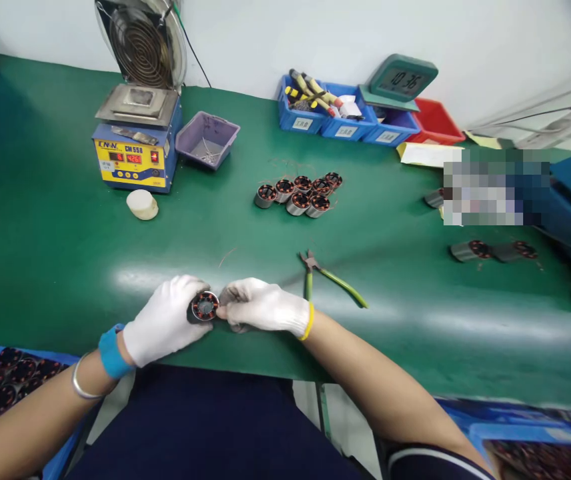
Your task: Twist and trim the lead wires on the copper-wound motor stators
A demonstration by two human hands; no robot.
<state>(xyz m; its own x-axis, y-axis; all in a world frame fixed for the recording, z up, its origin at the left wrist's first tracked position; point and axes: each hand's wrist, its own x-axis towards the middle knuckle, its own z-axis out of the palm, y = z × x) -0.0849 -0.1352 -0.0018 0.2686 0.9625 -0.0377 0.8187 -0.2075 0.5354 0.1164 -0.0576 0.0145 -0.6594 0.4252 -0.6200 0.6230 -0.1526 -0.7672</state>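
My left hand [165, 320], in a white glove, is wrapped round a motor stator [205, 306] just above the table's front part. The stator's round end with copper windings faces up. My gloved right hand [268, 308] is at the stator's right rim, thumb and fingers pinched together; whatever lies between them is too small to make out. To the right, diagonal cutters [340, 283] with green handles lie with their handles spread. Further back stands a group of several stators [298, 203], thin copper wires sticking out around them.
A solder pot [133, 157] stands back left, beside a purple tray [225, 148] and a round pale block [142, 205]. Blue tool bins [301, 125], a red bin [438, 120] and a clock [403, 78] line the wall. More stators [468, 251] lie right, near another person.
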